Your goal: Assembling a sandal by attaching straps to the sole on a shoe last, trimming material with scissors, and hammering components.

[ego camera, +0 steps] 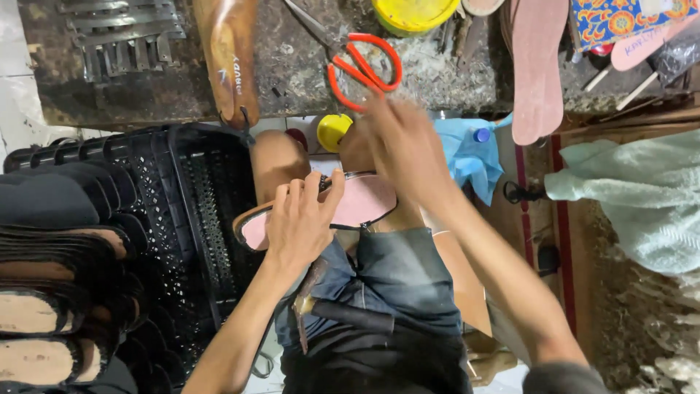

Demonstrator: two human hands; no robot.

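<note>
**Sandal on lap, L hand clamped, R hand blurred – slip risk**

Status: left hand [299,219] is pressed down on a pink-lined sandal [357,204] lying across the person's knees, fingers curled over the near edge and onto a dark strap. Right hand [405,149] is just above the sandal's toe end, motion-blurred, so can't tell if it's gripping anything or empty. Hands sit close but not touching.

Risks (my read):
- Sandal rests only on the legs, no flat support. If the L grip eases it could tip off toward the floor.
- Strap looks loose at the edge; a quick pull from R could skew it.
- Dark-handled tool [350,315] lies on the lap w/ its end toward the body. A shift of the legs could drop it or jab.
- Red-handled scissors [361,62] lie on the bench [292,66] right beyond the R hand, easy to knock on a fast reach.

Containers:
- Black perforated crate [189,211] at left: visible part looks bare; stacked dark soles [44,314] sit beside/over its near rim, can't tell which.
- Yellow tub [412,13] on bench, top edge: contents not visible.
- Small yellow-capped pot [334,130] below bench edge, capped.
</note>
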